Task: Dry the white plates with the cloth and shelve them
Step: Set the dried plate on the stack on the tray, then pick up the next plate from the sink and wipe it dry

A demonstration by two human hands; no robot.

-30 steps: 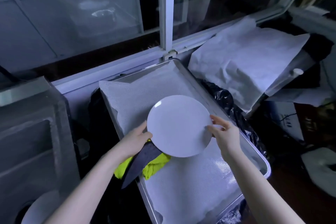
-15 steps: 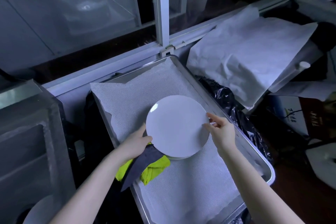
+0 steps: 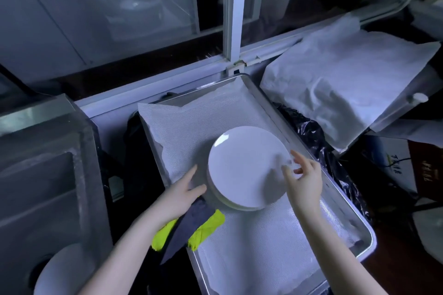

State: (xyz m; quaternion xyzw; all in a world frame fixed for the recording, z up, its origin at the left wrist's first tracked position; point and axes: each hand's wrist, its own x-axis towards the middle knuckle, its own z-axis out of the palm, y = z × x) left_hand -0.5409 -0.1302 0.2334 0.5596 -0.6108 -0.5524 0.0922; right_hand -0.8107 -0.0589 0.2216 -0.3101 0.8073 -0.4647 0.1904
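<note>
**Head view: stacked plates with loose hands at the rims, and a slip is the risk**

Head camera shows the white plates (image 3: 244, 165) lying flat in a low stack on the mesh liner (image 3: 263, 251) of a metal tray (image 3: 368, 232), nearer its left rim. The left hand (image 3: 182, 189) sits just beside the stack's left edge with forefinger and thumb stretched out, and the yellow-and-grey cloth (image 3: 206, 225) is tucked under its palm and trails off the tray's side. The right hand (image 3: 303, 179) hovers over the right rim with relaxed, slightly bent fingers. It grasps nothing, though blur hides whether a fingertip touches.

My worry is the pick-up. A plate lifted by one rim with damp fingers could slide and knock the one beneath. The top plate seems slightly off-centre on the stack, so a nudge may shift it. The hanging cloth could also catch the tray's rim, or drop into the dark gap beside it.
</note>
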